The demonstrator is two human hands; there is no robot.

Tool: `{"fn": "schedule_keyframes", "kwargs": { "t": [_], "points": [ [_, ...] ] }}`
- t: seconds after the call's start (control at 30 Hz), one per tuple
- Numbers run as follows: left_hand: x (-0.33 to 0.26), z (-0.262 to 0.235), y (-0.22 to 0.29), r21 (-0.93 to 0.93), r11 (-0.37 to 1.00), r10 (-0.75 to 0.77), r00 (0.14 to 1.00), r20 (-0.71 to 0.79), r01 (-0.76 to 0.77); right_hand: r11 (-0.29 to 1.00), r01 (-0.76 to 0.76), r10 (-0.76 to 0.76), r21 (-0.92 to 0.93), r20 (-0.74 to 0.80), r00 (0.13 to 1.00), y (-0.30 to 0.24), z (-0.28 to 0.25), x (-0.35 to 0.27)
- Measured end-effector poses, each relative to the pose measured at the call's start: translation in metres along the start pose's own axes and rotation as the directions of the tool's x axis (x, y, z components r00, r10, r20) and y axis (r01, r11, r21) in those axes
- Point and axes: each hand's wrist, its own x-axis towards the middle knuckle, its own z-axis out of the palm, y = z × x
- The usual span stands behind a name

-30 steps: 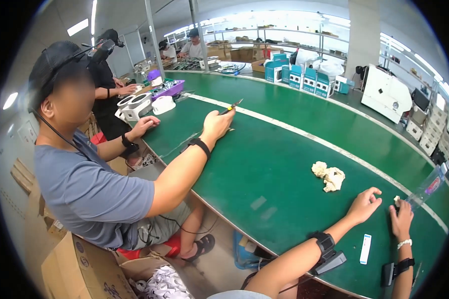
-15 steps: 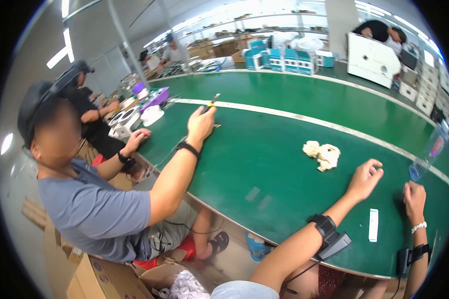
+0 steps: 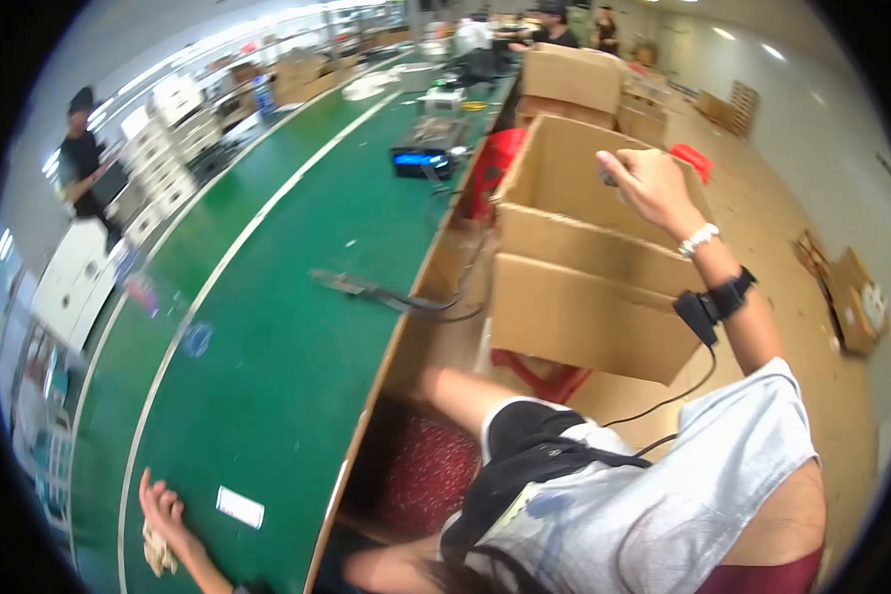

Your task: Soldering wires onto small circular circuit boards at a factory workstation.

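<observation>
My right hand [image 3: 648, 188] is raised over an open cardboard box [image 3: 594, 297], its fingers closed. A small dark grey piece shows under the fingertips, too little of it to name. At the lower left, my left hand [image 3: 168, 515] is over the green table [image 3: 277, 396] with its fingers stretched and apart, holding nothing. Just below that hand lies a crumpled cream cloth [image 3: 156, 551], partly covered by it. Beside the left hand, a small white rectangular strip [image 3: 240, 507] lies flat on the table.
A clear plastic bottle [image 3: 196, 340] is on the table's left. A grey cable [image 3: 366, 287] runs over the near edge. Farther off stands a device with a blue display [image 3: 421, 160]. A red stool [image 3: 544, 374] is under the box. A person [image 3: 84, 168] stands at far left.
The view has swung far to the right, bringing the cardboard box in. My right hand has risen from the table to above the box. My left hand's fingers have straightened near the cloth.
</observation>
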Motion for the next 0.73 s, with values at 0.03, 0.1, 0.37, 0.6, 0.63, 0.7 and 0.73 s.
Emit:
{"fn": "schedule_keyframes", "kwargs": {
  "t": [0.03,0.1,0.37,0.6,0.63,0.7,0.73],
  "points": [
    [-0.001,0.001,-0.001,0.013,1.0,0.024,0.998,-0.062,-0.023,0.985,-0.072,0.071,-0.156,-0.012,0.997,0.031,0.007,0.007],
    [0.001,-0.001,0.001,0.001,0.998,0.056,0.995,-0.087,-0.056,0.959,-0.105,0.096,-0.264,-0.047,0.994,0.082,0.027,0.018],
    [0.027,-0.046,-0.03,0.26,0.965,0.052,0.996,-0.072,-0.032,0.872,-0.377,0.419,0.313,-0.079,0.904,0.152,0.075,0.067],
    [0.008,-0.026,-0.043,0.307,0.925,0.276,0.951,-0.138,-0.224,0.207,-0.442,-0.244,0.873,0.483,0.841,-0.094,0.114,0.034],
    [0.003,-0.014,-0.031,0.411,0.888,0.28,0.951,-0.129,-0.206,0.327,-0.336,-0.389,0.883,0.45,0.804,-0.14,0.119,0.027],
    [0.0,0.003,-0.012,0.743,0.652,0.328,0.94,-0.091,-0.155,0.243,-0.304,-0.629,0.921,0.388,0.673,-0.22,0.121,0.017],
    [-0.005,0.008,-0.004,0.778,0.604,0.318,0.948,-0.037,-0.172,0.216,-0.143,-0.697,0.966,0.255,0.671,-0.255,0.123,0.017]
  ]
}}
